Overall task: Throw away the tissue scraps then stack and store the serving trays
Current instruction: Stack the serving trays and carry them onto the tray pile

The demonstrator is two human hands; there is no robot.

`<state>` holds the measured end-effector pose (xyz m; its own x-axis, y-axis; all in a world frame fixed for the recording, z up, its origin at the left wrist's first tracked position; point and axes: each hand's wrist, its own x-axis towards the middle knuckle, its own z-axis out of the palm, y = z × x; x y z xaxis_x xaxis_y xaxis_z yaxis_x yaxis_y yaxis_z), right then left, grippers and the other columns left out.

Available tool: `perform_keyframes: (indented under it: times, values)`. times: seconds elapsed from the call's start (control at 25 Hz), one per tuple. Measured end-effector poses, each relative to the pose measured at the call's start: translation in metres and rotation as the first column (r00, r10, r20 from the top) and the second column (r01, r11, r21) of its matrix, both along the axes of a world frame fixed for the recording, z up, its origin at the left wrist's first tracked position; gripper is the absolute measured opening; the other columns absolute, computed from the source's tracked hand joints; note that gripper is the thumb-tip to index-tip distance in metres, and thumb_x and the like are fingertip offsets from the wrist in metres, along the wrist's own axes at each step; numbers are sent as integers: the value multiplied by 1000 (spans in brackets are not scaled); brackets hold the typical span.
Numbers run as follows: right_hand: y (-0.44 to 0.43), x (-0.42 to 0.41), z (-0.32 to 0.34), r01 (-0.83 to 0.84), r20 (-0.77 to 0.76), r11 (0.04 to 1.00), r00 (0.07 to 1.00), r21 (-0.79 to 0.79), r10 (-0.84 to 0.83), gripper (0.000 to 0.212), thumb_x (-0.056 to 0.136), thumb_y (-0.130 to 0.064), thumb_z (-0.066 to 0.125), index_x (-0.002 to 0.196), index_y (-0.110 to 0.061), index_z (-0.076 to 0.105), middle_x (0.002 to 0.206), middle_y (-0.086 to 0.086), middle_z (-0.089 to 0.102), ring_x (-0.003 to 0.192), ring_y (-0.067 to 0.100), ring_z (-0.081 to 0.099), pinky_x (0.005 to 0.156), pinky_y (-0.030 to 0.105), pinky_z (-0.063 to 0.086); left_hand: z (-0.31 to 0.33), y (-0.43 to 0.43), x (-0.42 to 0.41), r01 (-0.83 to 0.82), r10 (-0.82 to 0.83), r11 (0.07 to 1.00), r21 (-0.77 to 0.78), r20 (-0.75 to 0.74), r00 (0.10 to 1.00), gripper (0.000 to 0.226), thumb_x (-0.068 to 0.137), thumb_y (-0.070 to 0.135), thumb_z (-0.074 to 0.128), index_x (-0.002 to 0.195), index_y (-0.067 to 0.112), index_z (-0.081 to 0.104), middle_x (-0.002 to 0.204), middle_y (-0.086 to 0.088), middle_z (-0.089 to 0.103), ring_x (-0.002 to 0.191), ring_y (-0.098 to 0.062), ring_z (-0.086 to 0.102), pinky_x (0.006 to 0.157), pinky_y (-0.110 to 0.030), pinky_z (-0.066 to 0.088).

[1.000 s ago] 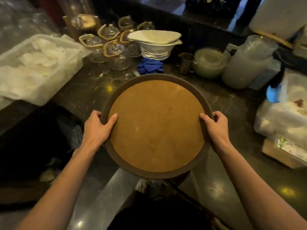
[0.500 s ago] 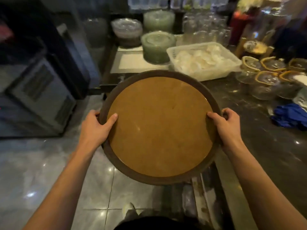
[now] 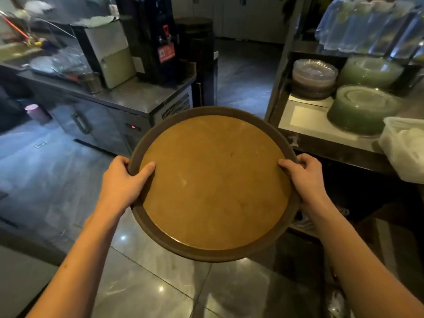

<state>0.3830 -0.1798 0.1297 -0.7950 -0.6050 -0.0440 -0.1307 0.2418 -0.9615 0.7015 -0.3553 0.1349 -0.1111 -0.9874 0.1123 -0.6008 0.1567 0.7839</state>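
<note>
A round serving tray (image 3: 213, 180) with a dark brown rim and a tan cork-like surface is held level in front of me over the tiled floor. My left hand (image 3: 122, 180) grips its left rim with the thumb on top. My right hand (image 3: 306, 177) grips the right rim the same way. The tray's surface is bare, and no tissue scraps are in view. Whether other trays lie beneath it is hidden.
A steel counter (image 3: 137, 97) with a black drink dispenser (image 3: 156, 37) stands ahead on the left. A shelf unit (image 3: 321, 125) on the right holds stacked glass plates (image 3: 362, 109) and a white plastic tub (image 3: 406, 145). A dark cylindrical stack (image 3: 195, 58) stands behind, with open tiled floor between.
The view has swung left, away from the dark countertop with glassware and toward the steel counter and floor. The tray has turned with me, and both hands keep the same grip on its rim.
</note>
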Motion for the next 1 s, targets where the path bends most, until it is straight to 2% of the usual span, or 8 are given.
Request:
perform_keyframes:
  times: [0.16, 0.32, 0.44, 0.6, 0.72, 0.88, 1.0]
  values:
    - [-77, 23, 5, -32, -6, 999, 999, 23, 32, 35, 82, -34, 69, 91, -2, 60, 88, 20, 64, 82, 32, 63, 76, 50, 52, 5, -61, 30, -41, 41, 999, 1, -1, 999, 47, 78, 55, 68, 91, 14, 50, 82, -3, 56, 74, -19, 55, 53, -34, 38]
    - [-150, 21, 5, -70, -3, 997, 998, 21, 70, 30, 80, -31, 71, 77, -7, 52, 72, 16, 54, 68, 30, 56, 66, 46, 48, -1, -121, 34, -78, 78, 997, 19, 14, 997, 46, 79, 54, 68, 93, 14, 49, 81, -3, 55, 72, -18, 54, 52, -33, 36]
    - [-207, 4, -2, -82, 2, 996, 997, 31, 82, 31, 80, -30, 70, 83, -4, 55, 79, 23, 56, 72, 34, 58, 72, 51, 50, -8, -172, 19, -94, 94, 995, 22, 22, 995, 45, 79, 53, 68, 90, 13, 49, 78, -3, 53, 71, -20, 53, 51, -33, 35]
    - [-293, -37, -7, -130, 2, 991, 992, 32, 130, 29, 81, -30, 70, 81, -8, 51, 73, 18, 50, 68, 30, 54, 65, 43, 44, -12, -254, -19, -100, 100, 995, 4, 37, 994, 49, 79, 54, 68, 94, 11, 52, 81, -7, 57, 73, -23, 57, 53, -35, 42]
    - [-360, -76, 1, -138, -15, 990, 990, 24, 138, 32, 82, -30, 70, 92, -2, 57, 80, 17, 52, 71, 30, 54, 68, 45, 46, -5, -320, -58, -110, 111, 994, -13, 51, 993, 50, 78, 55, 68, 95, 10, 52, 83, -9, 58, 75, -26, 58, 57, -38, 46]
    - [-443, -129, 20, -109, -15, 994, 994, 8, 109, 32, 82, -29, 69, 93, -1, 57, 76, 14, 56, 69, 24, 58, 66, 40, 47, 12, -409, -113, -103, 104, 994, -25, 56, 993, 52, 77, 59, 67, 100, 14, 53, 85, -3, 58, 76, -21, 58, 60, -38, 49]
    - [-502, -171, 32, -82, -11, 997, 997, -9, 82, 36, 82, -28, 69, 98, 2, 59, 81, 18, 57, 73, 28, 59, 68, 41, 49, 21, -476, -156, -84, 85, 996, -26, 28, 996, 52, 75, 59, 67, 99, 15, 54, 84, -1, 58, 75, -18, 58, 62, -39, 51]
